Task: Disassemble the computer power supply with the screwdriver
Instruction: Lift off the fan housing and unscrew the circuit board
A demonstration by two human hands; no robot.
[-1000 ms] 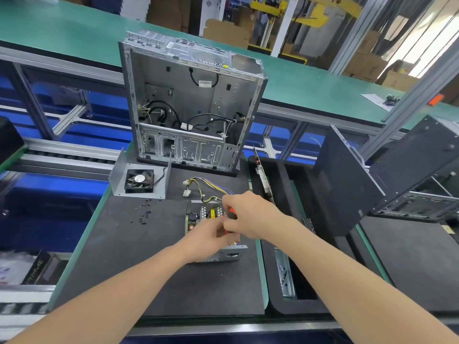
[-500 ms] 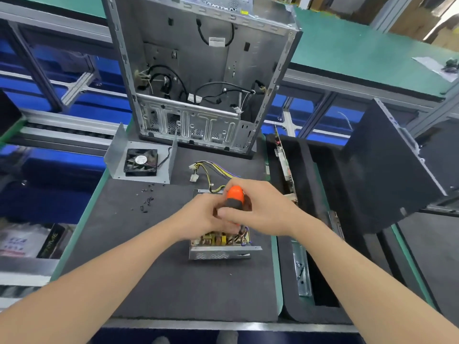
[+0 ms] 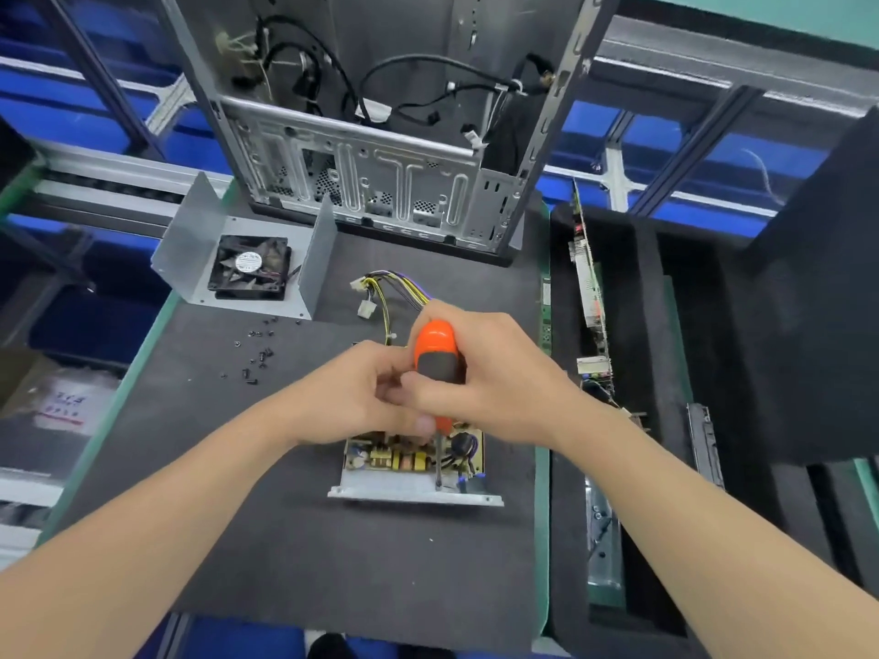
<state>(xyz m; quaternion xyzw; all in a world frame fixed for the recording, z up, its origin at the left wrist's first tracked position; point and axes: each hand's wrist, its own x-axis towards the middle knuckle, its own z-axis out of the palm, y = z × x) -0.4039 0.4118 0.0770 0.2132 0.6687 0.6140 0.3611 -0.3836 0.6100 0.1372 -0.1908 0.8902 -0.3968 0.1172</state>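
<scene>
Showing more of the screwdriver (image 3: 437, 359) than half a second ago: grey grip and steel shaft now bare below the orange cap. Gripping that handle with the right hand (image 3: 499, 382), fingers wrapped round, thumb laid across the grey part. Pinching the lower end of the handle with the left hand (image 3: 347, 397), fingers curled, thumb tucked under; reaching in with both forearms from the near side, hands touching. Resting the tip on the near right edge of the power supply (image 3: 414, 468), directly below the hands on the table (image 3: 285, 539). Lidless, opened up: circuit board with coils and capacitors in a shallow metal tray, yellow and black wires (image 3: 404, 290) trailing out beyond the hands. Same spots as before for the loose screws (image 3: 261, 356) left of the left hand, the fan (image 3: 249, 266) in its bent metal cover beyond them, and the computer case (image 3: 371, 183) standing farther off.
</scene>
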